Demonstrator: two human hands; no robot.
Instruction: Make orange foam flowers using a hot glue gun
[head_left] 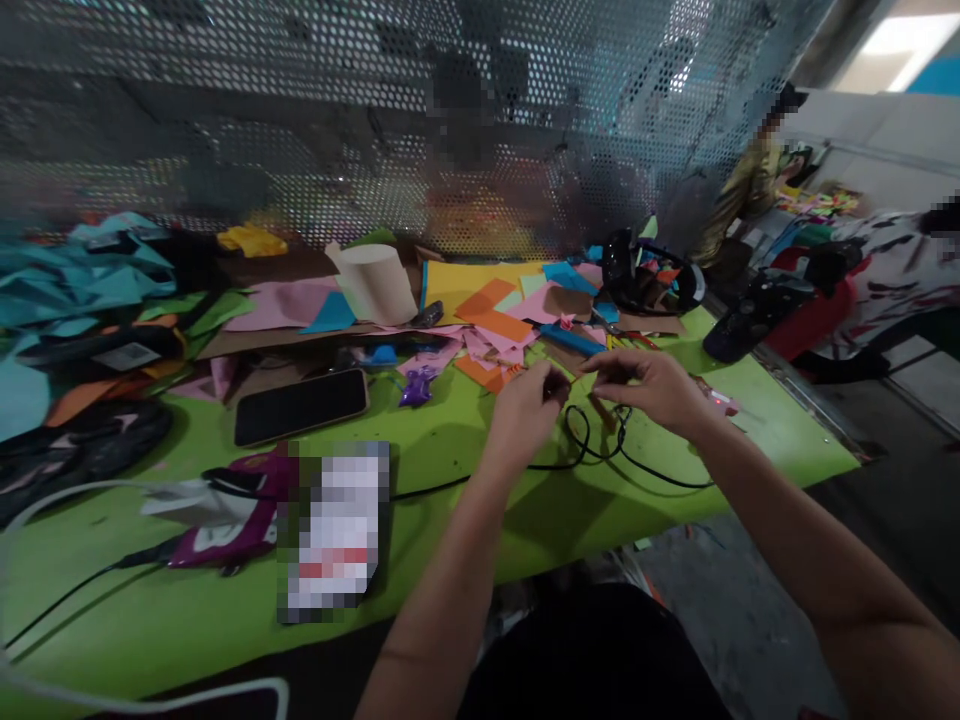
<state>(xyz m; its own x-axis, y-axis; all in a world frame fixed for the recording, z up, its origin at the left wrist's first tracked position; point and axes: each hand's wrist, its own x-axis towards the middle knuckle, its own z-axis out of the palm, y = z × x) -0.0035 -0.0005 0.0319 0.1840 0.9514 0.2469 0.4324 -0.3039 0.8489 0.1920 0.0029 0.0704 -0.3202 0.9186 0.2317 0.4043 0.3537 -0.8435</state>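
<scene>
My left hand [528, 408] is closed in a pinch above the green table [450, 545]. Facing it, my right hand [646, 386] pinches too, fingertips close to the left ones. A thin orange strip [576, 379] shows between the fingertips; most of it is hidden by them. Below both hands a black cable [577, 450] loops across the tabletop. Just behind lie cut scraps of pink paper [499, 345] and orange paper [491, 312]. A small purple star-shaped piece [417, 386] rests to the left of my left hand.
A dark phone [302, 407], a pixelated slab [337, 530] and a purple tissue pack [236, 520] lie on the left. A cream paper roll [375, 284] stands at the back before a perforated metal screen [337, 130]. Two people are off to the right.
</scene>
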